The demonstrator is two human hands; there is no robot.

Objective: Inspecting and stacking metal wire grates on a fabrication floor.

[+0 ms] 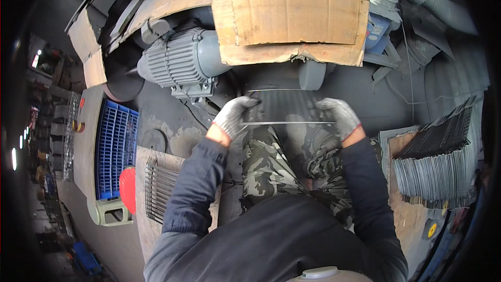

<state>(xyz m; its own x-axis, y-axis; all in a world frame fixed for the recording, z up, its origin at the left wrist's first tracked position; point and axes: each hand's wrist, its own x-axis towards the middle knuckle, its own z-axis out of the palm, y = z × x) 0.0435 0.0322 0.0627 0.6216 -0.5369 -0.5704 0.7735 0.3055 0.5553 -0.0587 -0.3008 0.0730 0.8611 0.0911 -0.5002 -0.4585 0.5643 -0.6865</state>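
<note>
Gloved left hand (234,115) and right hand (342,117) close their fingers, tips indistinct, on opposite ends of a dark panel (287,107), just off centre toward two o'clock; beyond, half past three, stacked plates (436,175); half past ten, a motor (175,60), partly hidden by cardboard (292,8), twelve o'clock, cropped above.

two gloved hands (233,115) (339,116), one dark panel (286,107), one finned motor (172,60), one blue grid (117,149)

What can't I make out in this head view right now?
- Head view: whatever lies behind the cardboard sheet, which covers it.
- Head view: part of the metal rods, behind the left sleeve.
- Head view: fingertips of the left hand and right hand, blurred against the dark panel.
</note>
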